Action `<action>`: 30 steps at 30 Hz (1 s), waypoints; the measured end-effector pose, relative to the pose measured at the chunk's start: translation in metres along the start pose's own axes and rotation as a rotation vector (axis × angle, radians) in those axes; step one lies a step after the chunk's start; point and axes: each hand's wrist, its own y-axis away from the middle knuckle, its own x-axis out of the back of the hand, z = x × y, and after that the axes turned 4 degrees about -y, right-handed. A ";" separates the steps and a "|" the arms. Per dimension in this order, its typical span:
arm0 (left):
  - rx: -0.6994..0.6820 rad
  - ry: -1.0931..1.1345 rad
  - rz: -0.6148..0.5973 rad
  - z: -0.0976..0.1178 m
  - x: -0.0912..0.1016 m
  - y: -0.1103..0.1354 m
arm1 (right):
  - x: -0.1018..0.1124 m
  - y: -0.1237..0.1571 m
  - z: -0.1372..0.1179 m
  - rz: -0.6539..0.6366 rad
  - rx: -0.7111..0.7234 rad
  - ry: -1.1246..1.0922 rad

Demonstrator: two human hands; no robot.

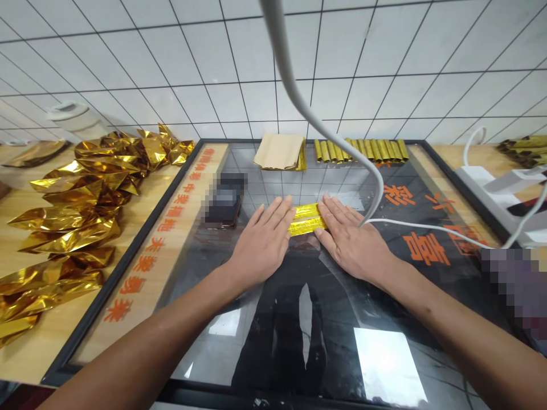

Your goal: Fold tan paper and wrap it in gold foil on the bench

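Observation:
A strip of shiny gold foil paper [306, 218] lies folded on the glass tabletop [273, 307], with a crease running along its length. My left hand [267, 242] lies flat, its fingertips over the strip's left end. Over the right end rests my right hand [350, 242], fingers stretched out and thumb by the near edge. Both palms face down on the glass, and the parts of the paper under the fingers are hidden.
Behind stand a stack of tan-backed paper [280, 151] and a row of gold paper rolls [361, 151]. A phone [224, 199] lies left. Folded gold foil pieces [81, 210] heap at far left. A white cable [316, 122] hangs across the view; a power strip [491, 193] sits right.

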 end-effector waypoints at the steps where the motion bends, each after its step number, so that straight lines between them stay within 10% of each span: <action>1: -0.032 0.024 0.009 -0.001 0.000 -0.001 | 0.001 0.000 0.000 -0.001 0.001 0.002; 30: -0.097 0.373 0.065 -0.008 -0.003 -0.007 | 0.016 -0.002 0.002 0.101 -0.028 -0.439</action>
